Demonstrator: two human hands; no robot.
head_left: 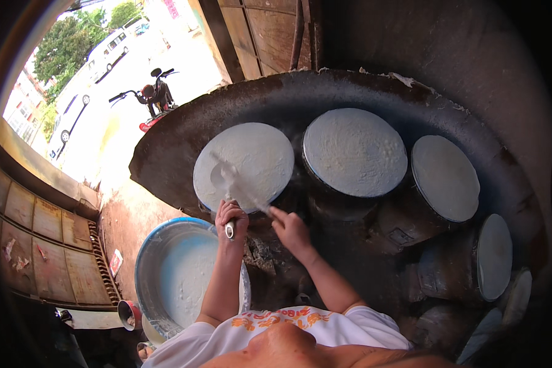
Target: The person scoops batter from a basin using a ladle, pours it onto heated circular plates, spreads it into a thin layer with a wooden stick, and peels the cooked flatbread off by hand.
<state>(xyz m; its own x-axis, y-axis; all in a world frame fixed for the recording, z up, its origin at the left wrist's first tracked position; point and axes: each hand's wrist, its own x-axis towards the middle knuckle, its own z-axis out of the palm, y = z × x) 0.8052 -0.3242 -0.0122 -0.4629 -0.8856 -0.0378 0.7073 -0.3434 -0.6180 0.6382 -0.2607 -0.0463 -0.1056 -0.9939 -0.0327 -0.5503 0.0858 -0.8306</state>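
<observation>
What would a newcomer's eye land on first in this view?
Probably the big, white-coated round discs, set in an arc from the centre to the right. At the leftmost disc, the left hand grips a ladle and the right hand a pale, flat stick. Next come the blue-rimmed tub at lower left and the glaring outdoors at upper left.

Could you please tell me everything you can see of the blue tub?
The tub is round, open-topped and plastic-looking, blue at the rim and white-smeared inside. It sits at the person's left, mouth up, holding a whitish, seemingly liquid mass. The left forearm crosses above it; whether they touch is unclear.
</observation>
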